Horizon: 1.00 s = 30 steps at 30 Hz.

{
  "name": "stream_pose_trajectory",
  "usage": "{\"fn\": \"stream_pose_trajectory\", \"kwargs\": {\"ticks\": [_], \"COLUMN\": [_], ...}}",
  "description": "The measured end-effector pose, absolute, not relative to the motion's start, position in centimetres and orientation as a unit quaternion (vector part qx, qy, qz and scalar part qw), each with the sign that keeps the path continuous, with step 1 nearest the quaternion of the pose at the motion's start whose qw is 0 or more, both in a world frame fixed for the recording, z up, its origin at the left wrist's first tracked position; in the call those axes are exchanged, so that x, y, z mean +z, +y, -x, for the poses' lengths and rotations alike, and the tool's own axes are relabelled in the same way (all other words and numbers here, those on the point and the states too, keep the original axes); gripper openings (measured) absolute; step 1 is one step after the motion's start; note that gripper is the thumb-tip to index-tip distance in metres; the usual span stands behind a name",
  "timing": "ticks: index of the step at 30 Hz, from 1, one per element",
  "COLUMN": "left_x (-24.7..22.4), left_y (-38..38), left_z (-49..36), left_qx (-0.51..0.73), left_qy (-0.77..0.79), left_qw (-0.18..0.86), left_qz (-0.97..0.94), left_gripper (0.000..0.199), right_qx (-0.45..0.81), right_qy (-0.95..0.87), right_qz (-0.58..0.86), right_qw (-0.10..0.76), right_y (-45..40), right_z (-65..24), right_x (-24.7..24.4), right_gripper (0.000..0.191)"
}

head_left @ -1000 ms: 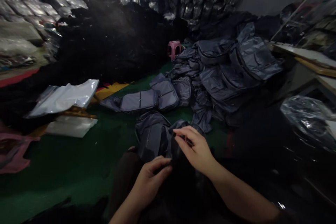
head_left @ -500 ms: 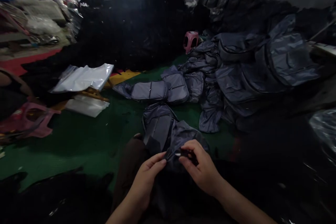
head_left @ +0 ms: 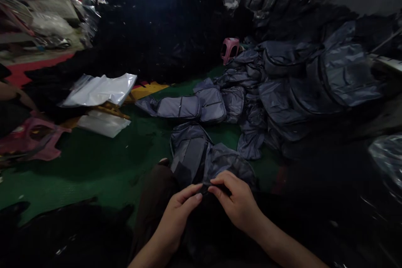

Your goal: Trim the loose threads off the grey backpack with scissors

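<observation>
A grey-lined backpack (head_left: 192, 155) lies opened out on the floor and over my lap, its inner panels facing up. My left hand (head_left: 179, 211) pinches a dark edge of the backpack between thumb and forefinger. Close beside it, my right hand (head_left: 237, 201) is closed, thumb and fingertips pressed together on the same dark edge. The two sets of fingertips nearly meet. My right palm is hidden, and shadow hides the backpack's near part below the hands.
More opened grey backpacks (head_left: 314, 83) are heaped at right. A pink stool (head_left: 230, 50) stands behind them; another pink stool (head_left: 40, 138) is at left near a person's arm (head_left: 19, 92). Clear plastic bags (head_left: 103, 90) lie left on the green floor (head_left: 103, 159). Wrapped packages fill the back.
My right hand has moved slightly left, closer to my left fingertips. A small shiny piece seen at its fingers before no longer shows. The backpack's right flap lies flatter and more spread.
</observation>
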<state>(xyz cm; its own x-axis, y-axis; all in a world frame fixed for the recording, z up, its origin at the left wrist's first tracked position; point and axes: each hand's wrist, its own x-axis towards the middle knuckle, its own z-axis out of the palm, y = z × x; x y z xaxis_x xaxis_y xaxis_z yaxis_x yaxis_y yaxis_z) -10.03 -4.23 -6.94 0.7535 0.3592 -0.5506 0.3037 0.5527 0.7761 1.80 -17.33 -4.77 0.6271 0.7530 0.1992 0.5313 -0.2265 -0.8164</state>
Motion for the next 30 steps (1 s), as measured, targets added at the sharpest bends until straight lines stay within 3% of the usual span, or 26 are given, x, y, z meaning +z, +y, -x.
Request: {"fn": "stream_pose_trajectory", "kwargs": {"ticks": [4,15,30], "left_x": [-6.7,-6.7,-6.6], "left_y": [-4.3,-4.2,-3.8], "left_z": [10.0,9.7,9.7], "left_qx": [0.003,0.014,0.065], "left_qy": [0.331,0.318,0.230], "left_qw": [0.841,0.822,0.688], "left_qz": [-0.428,-0.473,-0.685], "left_gripper": [0.035,0.034,0.028], "right_qx": [0.121,0.165,0.176], "right_qy": [-0.348,-0.384,-0.331], "right_qz": [0.771,0.780,0.784], "right_qw": [0.520,0.467,0.496], "right_y": [-17.5,-17.7,-16.9], "right_z": [-2.3,-2.1,-1.3], "right_x": [-4.8,-4.4,-3.9], "right_gripper": [0.011,0.014,0.010]}}
